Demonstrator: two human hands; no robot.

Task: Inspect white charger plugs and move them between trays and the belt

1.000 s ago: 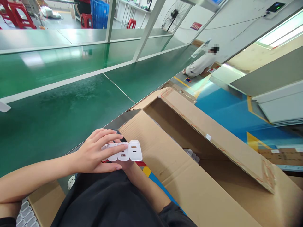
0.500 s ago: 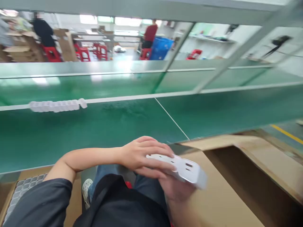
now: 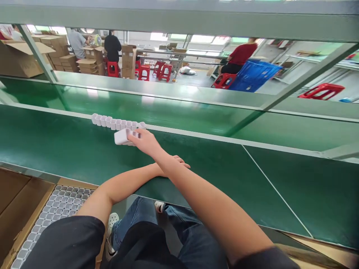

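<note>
My right hand [image 3: 146, 142] reaches across to the left, closed round a white plastic housing [image 3: 121, 137] with rounded corners, just above the green bench. Part of the housing is hidden by the fingers. Right behind it stands a row of small white hollow plastic housings [image 3: 113, 123], side by side along the pale strip. My left hand [image 3: 181, 161] lies on the bench under the right forearm, which covers part of it. Its visible fingers are stretched out and nothing shows in them.
A cardboard box [image 3: 52, 191] at lower left is filled with rows of white housings [image 3: 60, 203]. Another carton flap [image 3: 316, 244] shows at lower right. Metal posts [image 3: 308, 80] rise behind the green bench [image 3: 213, 175]. Beyond are people, red stools [image 3: 322, 90] and a blue bin [image 3: 249, 74].
Both hands held white housings over the open carton on the right. My right hand has carried one left to the row; my left hand has let go and lies on the bench. The view has shifted left.
</note>
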